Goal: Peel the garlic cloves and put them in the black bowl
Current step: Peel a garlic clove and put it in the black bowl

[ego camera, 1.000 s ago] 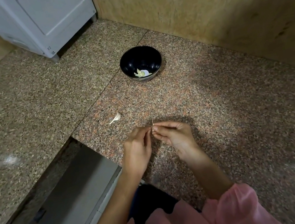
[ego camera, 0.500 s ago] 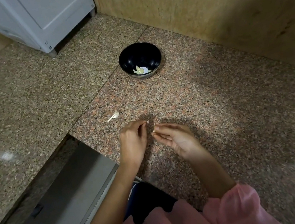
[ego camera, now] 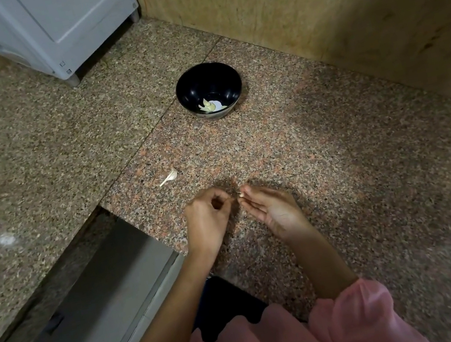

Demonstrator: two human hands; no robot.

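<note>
A black bowl (ego camera: 209, 90) stands on the granite counter with a few peeled pale garlic cloves (ego camera: 208, 106) at its bottom. One unpeeled clove with a thin tail (ego camera: 170, 176) lies on the counter, left of and beyond my hands. My right hand (ego camera: 271, 209) pinches a small garlic clove (ego camera: 241, 194) between thumb and fingertips, the other fingers stretched out. My left hand (ego camera: 208, 219) is curled just left of it, its fingertips pinched together close to the clove, seemingly on a bit of skin too small to make out.
A white appliance (ego camera: 54, 29) stands at the back left on the counter. A tan wall (ego camera: 309, 5) runs behind and to the right. A grey metal surface (ego camera: 90, 300) sits in the counter's cut-out at the lower left.
My hands drew slightly apart half a second ago and have come close together again around the clove. The view shifted a little; the bowl and loose clove have stayed put.
</note>
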